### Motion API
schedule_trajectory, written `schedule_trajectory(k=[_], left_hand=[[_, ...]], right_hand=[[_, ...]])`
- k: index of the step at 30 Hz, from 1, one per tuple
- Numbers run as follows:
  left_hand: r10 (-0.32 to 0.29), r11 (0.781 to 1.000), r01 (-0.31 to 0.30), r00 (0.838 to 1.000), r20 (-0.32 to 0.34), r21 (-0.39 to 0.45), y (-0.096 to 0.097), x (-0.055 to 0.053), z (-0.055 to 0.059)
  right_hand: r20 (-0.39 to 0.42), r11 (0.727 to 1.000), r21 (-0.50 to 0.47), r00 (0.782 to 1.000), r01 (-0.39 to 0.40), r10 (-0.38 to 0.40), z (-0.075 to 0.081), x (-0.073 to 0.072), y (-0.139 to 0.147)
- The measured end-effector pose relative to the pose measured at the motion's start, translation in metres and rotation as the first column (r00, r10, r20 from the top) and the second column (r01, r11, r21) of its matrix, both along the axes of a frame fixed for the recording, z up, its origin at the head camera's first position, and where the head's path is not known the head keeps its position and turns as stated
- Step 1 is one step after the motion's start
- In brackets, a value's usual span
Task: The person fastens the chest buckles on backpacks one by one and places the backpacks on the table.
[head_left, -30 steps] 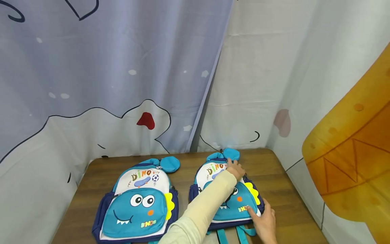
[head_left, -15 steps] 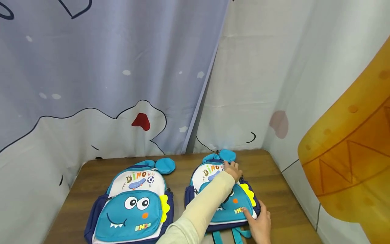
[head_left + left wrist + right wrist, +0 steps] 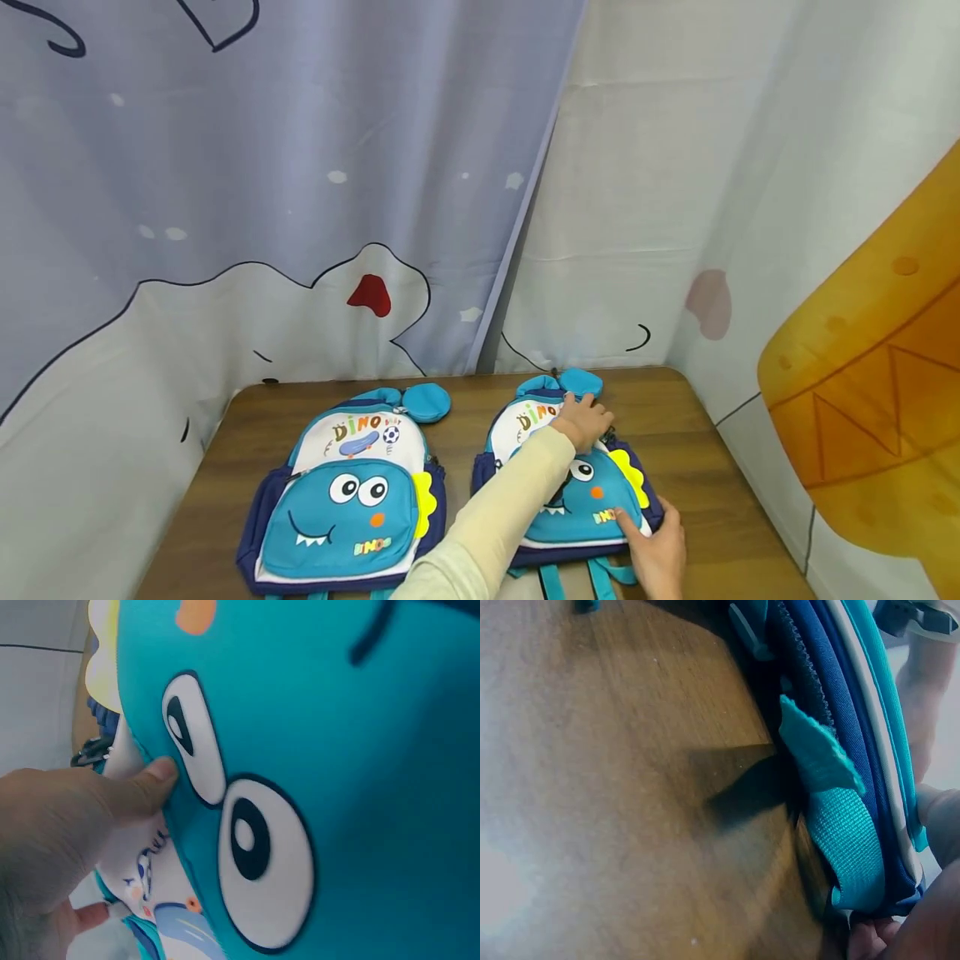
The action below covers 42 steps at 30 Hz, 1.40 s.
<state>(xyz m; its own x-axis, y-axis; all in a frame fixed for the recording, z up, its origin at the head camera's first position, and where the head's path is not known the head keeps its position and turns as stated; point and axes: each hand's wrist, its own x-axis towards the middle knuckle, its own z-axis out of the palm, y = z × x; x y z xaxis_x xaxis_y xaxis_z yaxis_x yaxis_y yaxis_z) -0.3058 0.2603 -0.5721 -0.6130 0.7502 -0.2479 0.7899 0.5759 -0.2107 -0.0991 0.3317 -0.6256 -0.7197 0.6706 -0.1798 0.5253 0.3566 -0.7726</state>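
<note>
Two matching dinosaur backpacks lie face up on the wooden table in the head view. My left hand rests across the upper part of the right backpack, fingers spread near its top right edge. In the left wrist view its thumb lies on the upper edge of the teal front pocket. My right hand grips this backpack's lower right corner, thumb on the front and fingers tucked beneath. A teal strap shows beside it in the right wrist view. The left backpack lies untouched.
Round teal pouches hang at the tops of both bags, one on the left bag and one on the right. The brown table ends at printed curtains behind and at the sides.
The head view swings left, then back right. My left forearm shifts slightly off the dinosaur's face, showing more of one eye. Both backpacks and the right hand keep their places.
</note>
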Motion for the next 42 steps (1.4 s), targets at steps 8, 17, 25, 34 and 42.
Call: schedule_trajectory(k=[8,17,25,34,42], left_hand=[[0.022,0.996,-0.021,1.0,-0.015,0.085,-0.004,0.003,-0.004],[0.069,0.98,-0.082,0.995,0.077,0.181,-0.023,-0.005,0.015],[0.035,0.958,-0.077,0.987,0.155,0.278,-0.035,-0.014,0.037],[0.01,0.937,-0.104,0.963,0.271,0.334,-0.041,-0.012,0.046],[-0.003,0.909,-0.124,0.953,0.303,0.398,-0.055,-0.016,0.048]], right_hand=[[-0.063,0.998,-0.05,0.998,0.029,-0.032,0.002,-0.006,-0.003],[-0.298,0.998,0.024,0.954,0.055,-0.045,0.011,-0.007,-0.011],[-0.447,0.99,0.124,0.895,0.069,-0.007,0.036,-0.011,-0.02],[-0.533,0.971,0.212,0.846,0.112,0.019,0.045,-0.004,-0.029],[-0.596,0.954,0.29,0.794,0.08,0.114,0.05,-0.003,-0.038]])
